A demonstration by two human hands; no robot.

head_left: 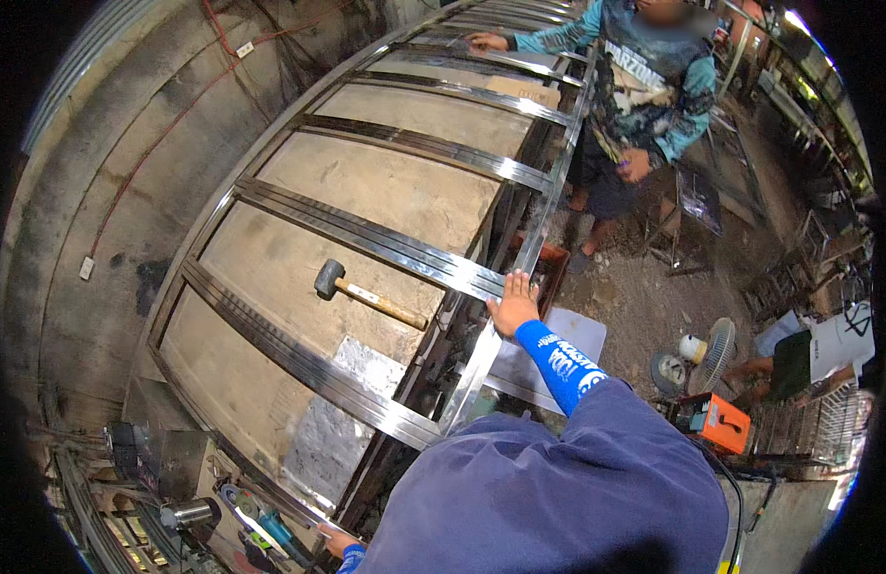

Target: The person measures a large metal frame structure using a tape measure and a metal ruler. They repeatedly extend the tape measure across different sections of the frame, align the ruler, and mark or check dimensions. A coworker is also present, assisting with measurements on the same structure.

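Note:
A long frame of shiny metal tubes with several crossbars lies over a worn tan tabletop. My right hand rests flat on its right-hand rail, at the end of a crossbar, fingers stretched out. At the lower left, my left hand is partly hidden by my clothing; its visible fingers close over the near end rail. Between two crossbars, a mallet with a dark head and wooden handle lies on the tabletop, apart from both hands.
Across the frame's far right side, another person reaches one hand onto it. Angle grinders lie beside the near left corner. A grey wall runs along the left. On the right floor are an orange machine and a fan.

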